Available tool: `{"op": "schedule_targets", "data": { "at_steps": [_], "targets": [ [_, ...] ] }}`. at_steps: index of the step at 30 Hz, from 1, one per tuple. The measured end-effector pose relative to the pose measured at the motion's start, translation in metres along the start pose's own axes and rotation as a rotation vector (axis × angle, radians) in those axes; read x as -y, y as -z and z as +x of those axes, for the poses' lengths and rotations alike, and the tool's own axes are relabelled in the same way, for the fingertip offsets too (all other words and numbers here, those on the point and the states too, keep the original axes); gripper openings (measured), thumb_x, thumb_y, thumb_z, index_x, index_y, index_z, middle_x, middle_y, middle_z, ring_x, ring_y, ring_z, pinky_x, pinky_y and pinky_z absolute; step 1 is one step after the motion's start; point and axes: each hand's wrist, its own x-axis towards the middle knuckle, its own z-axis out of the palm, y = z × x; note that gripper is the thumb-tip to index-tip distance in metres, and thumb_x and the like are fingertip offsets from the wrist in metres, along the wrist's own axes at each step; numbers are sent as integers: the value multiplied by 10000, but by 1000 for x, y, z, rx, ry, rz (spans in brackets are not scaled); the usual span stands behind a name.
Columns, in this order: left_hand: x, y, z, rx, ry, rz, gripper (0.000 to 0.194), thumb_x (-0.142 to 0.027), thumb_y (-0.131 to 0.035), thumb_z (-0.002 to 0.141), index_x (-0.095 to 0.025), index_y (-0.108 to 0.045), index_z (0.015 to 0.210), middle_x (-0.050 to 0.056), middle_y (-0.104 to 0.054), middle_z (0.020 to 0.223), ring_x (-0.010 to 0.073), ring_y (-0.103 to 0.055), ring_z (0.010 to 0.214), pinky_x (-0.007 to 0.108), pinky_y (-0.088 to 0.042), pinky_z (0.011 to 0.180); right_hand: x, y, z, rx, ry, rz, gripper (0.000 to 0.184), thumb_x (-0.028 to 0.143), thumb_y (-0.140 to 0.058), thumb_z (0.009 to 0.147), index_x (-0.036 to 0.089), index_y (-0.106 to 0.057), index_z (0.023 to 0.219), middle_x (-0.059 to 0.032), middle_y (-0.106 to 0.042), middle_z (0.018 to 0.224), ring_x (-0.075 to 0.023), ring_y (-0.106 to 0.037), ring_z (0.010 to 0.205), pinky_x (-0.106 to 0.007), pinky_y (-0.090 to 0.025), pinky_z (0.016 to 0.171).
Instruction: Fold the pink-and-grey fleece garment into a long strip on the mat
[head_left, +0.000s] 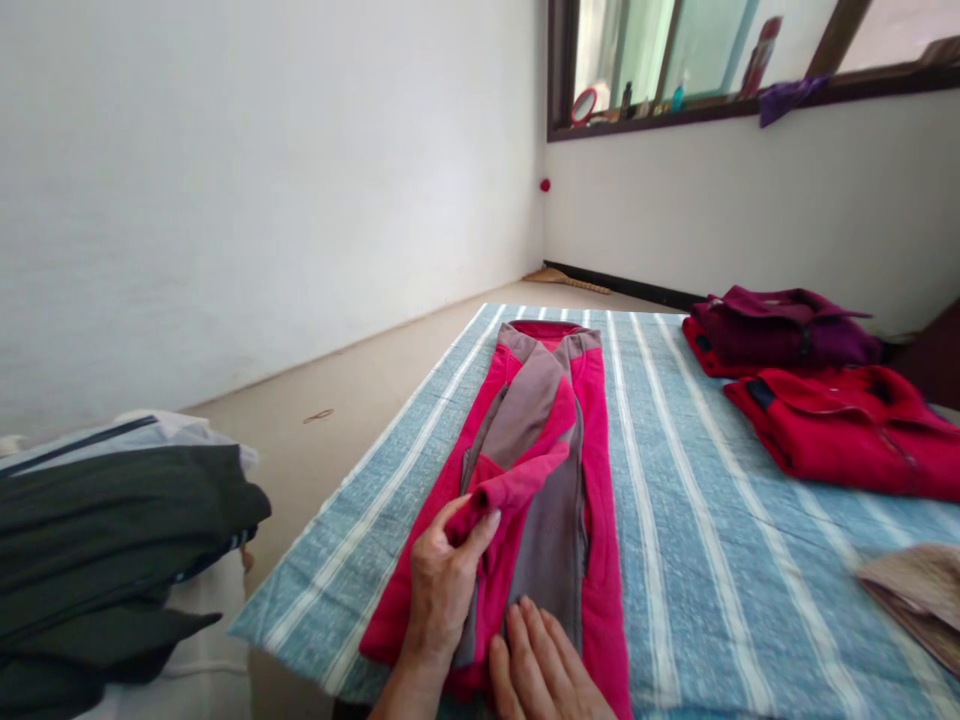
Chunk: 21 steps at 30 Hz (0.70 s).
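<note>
A pink and grey jacket (600, 480) lies lengthwise on the striped blue cloth (675, 560), its sides folded in to a long narrow shape and its collar at the far end. Pinched between the thumb and fingers of my left hand (442, 575) is the cuff end of a sleeve, lifted off the jacket's front. My right hand (544, 665) rests flat on the jacket's near part, fingers stretched out over the grey panel. The jacket's lower edge is partly hidden by my hands and the frame's bottom.
Folded red (847, 430) and purple garments (787, 325) lie at the right. A beige cloth (919, 595) sits at the right edge. Dark green clothing (112, 540) is heaped at the left. Bottles and a small mirror (583, 105) stand on the windowsill.
</note>
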Motion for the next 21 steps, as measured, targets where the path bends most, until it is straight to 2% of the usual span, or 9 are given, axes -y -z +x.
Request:
{"op": "schedule_targets", "data": {
  "at_steps": [5, 9, 15, 19, 21],
  "targets": [
    [-3, -1, 0, -49, 40, -21, 472, -533, -696, 657, -154, -687, 938, 53, -732, 814, 258, -664, 812, 357, -511, 769, 1, -2, 0, -26, 12, -11, 352, -5, -297, 900, 123, -625, 913, -92, -736, 804, -213, -721, 763, -362, -545, 821],
    [-4, -1, -3, -40, 45, 17, 492, -559, -681, 651, -154, -687, 930, 59, -726, 811, 263, -652, 803, 370, -500, 778, 0, -3, 0, -24, -6, 12, 375, -11, -275, 896, 125, -625, 897, -90, -738, 800, -225, -725, 749, -330, -568, 695],
    [-2, -1, -2, -72, 41, 22, 506, -566, -690, 649, -155, -688, 944, 58, -724, 825, 258, -642, 817, 365, -488, 785, 3, -9, -5, -33, -21, 19, 364, 2, -279, 898, 122, -622, 922, -112, -735, 808, -232, -725, 743, -342, -570, 700],
    [2, 0, -2, -88, 55, -81, 437, -525, -707, 670, -168, -693, 921, 28, -722, 795, 230, -652, 798, 336, -497, 789, 5, -11, -5, -52, -68, 42, 355, 26, -294, 891, 141, -630, 877, -92, -736, 789, -225, -724, 734, -311, -580, 649],
    [6, 0, 0, -132, 61, -152, 395, -509, -717, 669, -171, -697, 871, 11, -712, 753, 216, -653, 768, 319, -509, 765, 7, -13, -6, -53, -113, 71, 324, 60, -320, 894, 146, -632, 882, -103, -736, 808, -233, -721, 762, -319, -580, 675]
  ]
}}
